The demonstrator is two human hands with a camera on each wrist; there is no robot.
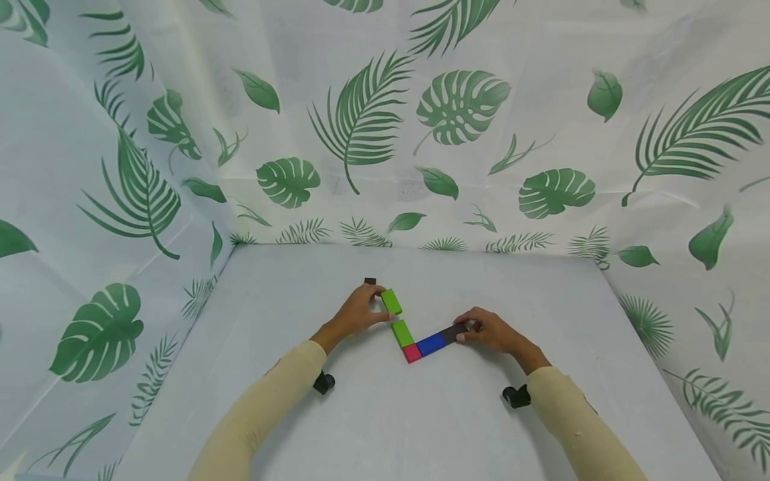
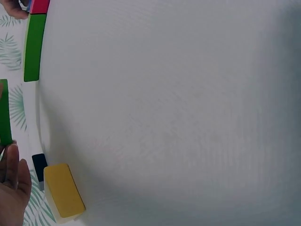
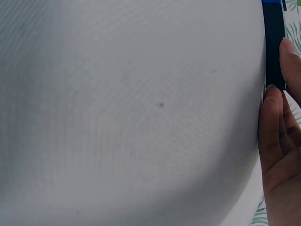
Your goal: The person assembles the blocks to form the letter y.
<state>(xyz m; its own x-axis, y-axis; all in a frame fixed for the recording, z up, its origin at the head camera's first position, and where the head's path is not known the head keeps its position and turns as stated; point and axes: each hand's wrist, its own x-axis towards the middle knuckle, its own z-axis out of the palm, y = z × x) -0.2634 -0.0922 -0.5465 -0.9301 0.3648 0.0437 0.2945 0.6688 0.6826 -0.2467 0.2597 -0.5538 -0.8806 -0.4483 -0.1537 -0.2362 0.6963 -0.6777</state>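
Observation:
My left hand (image 1: 355, 314) pinches a green block (image 1: 391, 301) between thumb and fingertips. Just past the near end of that block lies a second green block (image 1: 402, 333), which meets a red block (image 1: 412, 353) at a corner. From the red one, a blue block (image 1: 430, 345) and a black block (image 1: 452, 333) run off to the right, forming a V shape. My right hand (image 1: 496, 332) grips the outer end of the black block, with thumb and fingers on its sides in the right wrist view.
A small dark block (image 1: 369, 280) lies beyond my left hand. A yellow block (image 2: 65, 190) stands near my left wrist, mostly hidden in the head view. White cloth with green leaves (image 1: 463, 107) rises behind and beside the white table (image 1: 409, 427).

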